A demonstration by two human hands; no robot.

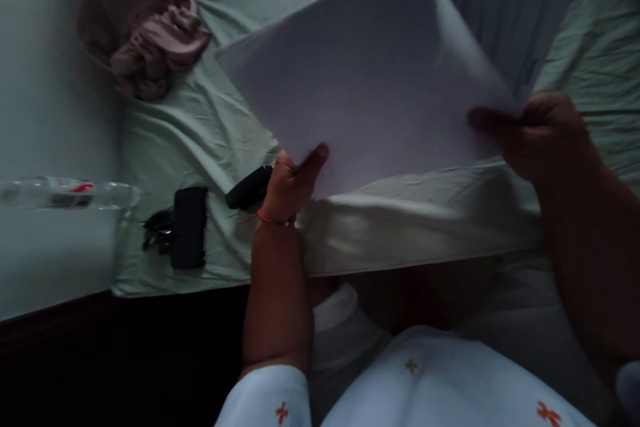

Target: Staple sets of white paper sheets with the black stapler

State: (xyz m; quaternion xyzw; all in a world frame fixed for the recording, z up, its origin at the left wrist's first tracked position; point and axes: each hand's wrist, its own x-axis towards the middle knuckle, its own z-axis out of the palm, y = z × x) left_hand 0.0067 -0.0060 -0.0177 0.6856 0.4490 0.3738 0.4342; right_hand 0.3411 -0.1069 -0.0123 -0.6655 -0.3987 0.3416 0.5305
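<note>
A wide white sheet of paper [365, 80] is spread between my two hands above the bed. My left hand [290, 187], with a red string at the wrist, pinches its near left edge, thumb on top. My right hand [545, 137] grips the near right corner, thumb over the paper; this hand is slightly blurred. Along the right the sheet curls up, and beyond it lies another paper [520, 7] with faint marks, too blurred to read. Whether more sheets sit underneath is hidden. Just left of my left hand rests a dark elongated object [249, 188], partly covered by the hand.
The bed has a wrinkled pale green sheet [225, 127]. On its left side are a black rectangular case [189, 227], what look like keys [158, 232], and a clear plastic bottle [70, 193] against the wall [50, 113]. Crumpled pink cloth [155, 47] lies farther back.
</note>
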